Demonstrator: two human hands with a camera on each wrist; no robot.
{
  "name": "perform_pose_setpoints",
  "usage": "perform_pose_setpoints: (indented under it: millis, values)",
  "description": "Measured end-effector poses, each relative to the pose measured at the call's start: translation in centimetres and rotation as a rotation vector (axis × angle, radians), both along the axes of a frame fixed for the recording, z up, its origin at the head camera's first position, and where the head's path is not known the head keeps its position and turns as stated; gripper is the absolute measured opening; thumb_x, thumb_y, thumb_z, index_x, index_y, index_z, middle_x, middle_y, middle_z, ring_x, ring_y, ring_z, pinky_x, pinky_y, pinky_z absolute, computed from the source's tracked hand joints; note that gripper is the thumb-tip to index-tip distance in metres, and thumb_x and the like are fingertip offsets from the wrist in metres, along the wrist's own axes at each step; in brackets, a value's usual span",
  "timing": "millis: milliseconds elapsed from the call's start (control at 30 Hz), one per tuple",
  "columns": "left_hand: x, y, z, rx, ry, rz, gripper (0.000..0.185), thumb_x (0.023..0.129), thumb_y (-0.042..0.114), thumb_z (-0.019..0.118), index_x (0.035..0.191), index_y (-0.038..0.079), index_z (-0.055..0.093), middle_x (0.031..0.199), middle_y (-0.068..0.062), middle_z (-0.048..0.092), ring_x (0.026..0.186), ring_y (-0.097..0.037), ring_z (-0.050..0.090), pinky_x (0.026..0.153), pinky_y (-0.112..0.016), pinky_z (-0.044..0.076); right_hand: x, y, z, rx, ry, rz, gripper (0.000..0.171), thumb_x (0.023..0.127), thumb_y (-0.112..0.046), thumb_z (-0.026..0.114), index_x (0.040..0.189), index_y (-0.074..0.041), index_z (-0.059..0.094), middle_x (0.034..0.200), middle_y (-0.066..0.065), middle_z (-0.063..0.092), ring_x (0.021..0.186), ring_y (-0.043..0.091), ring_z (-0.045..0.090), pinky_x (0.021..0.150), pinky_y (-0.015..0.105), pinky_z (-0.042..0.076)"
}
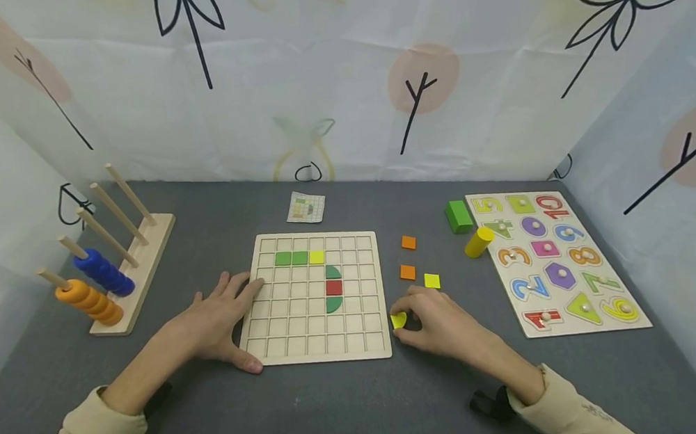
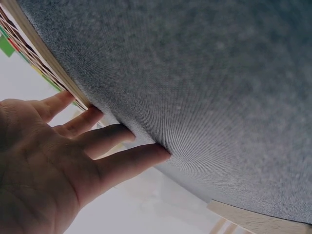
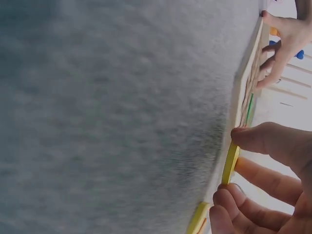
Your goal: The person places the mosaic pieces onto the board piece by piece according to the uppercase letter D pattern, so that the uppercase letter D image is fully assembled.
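Observation:
A wooden grid board [image 1: 318,335] lies flat on the grey table, holding two green squares, a yellow square [image 1: 317,256], two green quarter-rounds and a red square [image 1: 333,287]. My left hand [image 1: 222,316] rests flat with straight fingers against the board's left edge [image 2: 46,73]. Just past the board's right edge, my right hand [image 1: 417,318] pinches a small yellow piece [image 1: 398,320] between thumb and fingertips; the right wrist view shows this yellow piece [image 3: 230,163] edge-on against the table. Two orange squares [image 1: 408,271] and a yellow square [image 1: 432,280] lie loose beyond that hand.
A peg rack [image 1: 133,269] with orange rings [image 1: 88,301] and blue rings [image 1: 103,271] stands at the left. A number puzzle board [image 1: 553,260] lies at the right, with a green block [image 1: 458,216] and yellow cylinder [image 1: 479,241] beside it. A small card [image 1: 306,207] lies behind the grid board.

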State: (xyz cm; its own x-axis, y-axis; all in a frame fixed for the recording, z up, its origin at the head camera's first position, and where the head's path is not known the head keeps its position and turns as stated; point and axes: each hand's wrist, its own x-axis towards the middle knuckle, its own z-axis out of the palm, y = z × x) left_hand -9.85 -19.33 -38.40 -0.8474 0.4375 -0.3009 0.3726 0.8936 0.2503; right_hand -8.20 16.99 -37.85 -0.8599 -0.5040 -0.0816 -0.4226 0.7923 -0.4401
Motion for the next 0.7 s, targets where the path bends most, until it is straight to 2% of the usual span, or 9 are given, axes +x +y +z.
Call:
perform_pose_setpoints:
  millis: [200,433,700]
  values:
    - [0.0,-0.3,-0.2,0.004,0.021,-0.011,0.14,0.052,0.08,0.085,0.156,0.002,0.032,0.159,-0.031,0.032,0.146,-0.067,0.024,0.096,-0.087,0.034,-0.6,-1.2,0.8,-0.031,0.027,-0.02,0.024,0.082,-0.012,0.083,0.104,-0.005,0.078,0.091,0.001,0.069,0.078,0.011,0.058,0.065,0.018,0.047]
    - [-0.1,-0.2,-0.2,-0.01,0.05,-0.019,0.141,0.052,0.082,0.084,0.157,0.002,0.033,0.158,-0.031,0.034,0.144,-0.067,0.028,0.094,-0.085,0.037,-1.0,-3.3,1.5,-0.071,0.041,0.034,0.022,0.083,-0.013,0.082,0.103,-0.005,0.078,0.089,0.004,0.068,0.075,0.016,0.059,0.061,0.018,0.043]
    - [-0.3,-0.1,-0.2,-0.02,0.055,-0.022,0.14,0.052,0.084,0.082,0.157,0.004,0.034,0.157,-0.03,0.036,0.143,-0.066,0.03,0.092,-0.085,0.039,-1.6,-5.9,1.4,-0.136,0.018,0.082,0.02,0.085,-0.013,0.08,0.102,-0.005,0.079,0.094,0.006,0.074,0.085,0.019,0.068,0.067,0.021,0.051]
